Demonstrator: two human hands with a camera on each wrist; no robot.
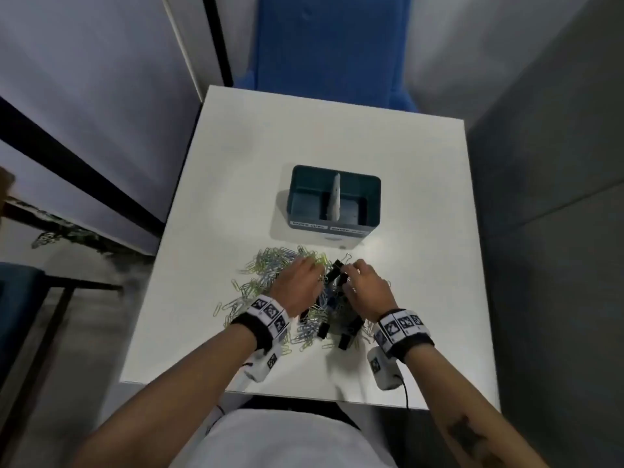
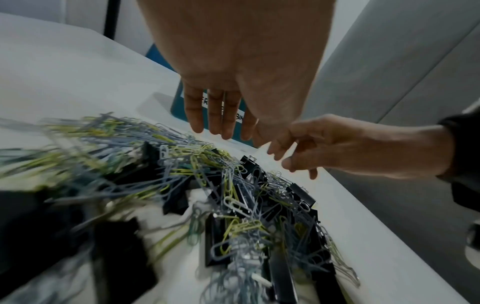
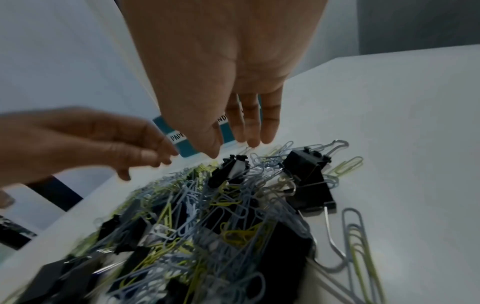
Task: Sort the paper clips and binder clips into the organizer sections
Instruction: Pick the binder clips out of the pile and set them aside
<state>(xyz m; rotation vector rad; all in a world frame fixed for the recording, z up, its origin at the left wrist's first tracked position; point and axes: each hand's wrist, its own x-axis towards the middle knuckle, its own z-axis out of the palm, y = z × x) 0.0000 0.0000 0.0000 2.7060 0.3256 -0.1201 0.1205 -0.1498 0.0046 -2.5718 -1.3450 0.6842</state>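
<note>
A tangled heap of blue, grey and yellow-green paper clips (image 1: 266,265) mixed with black binder clips (image 1: 337,270) lies on the white table (image 1: 422,265) near me. Behind it stands the teal organizer (image 1: 374,204), two sections split by a pale divider (image 1: 335,197), with white labels on its front. My left hand (image 1: 305,271) hovers over the heap's left part with straight fingers (image 2: 223,127), holding nothing. My right hand (image 1: 354,275) hovers over the right part, its fingers (image 3: 249,133) extended above a large binder clip (image 3: 309,181), also holding nothing.
A blue chair (image 1: 331,45) stands beyond the table's far edge. Grey partition walls (image 1: 557,163) close in on the right, white panels on the left. Loose paper clips (image 3: 353,230) lie to the right of the heap.
</note>
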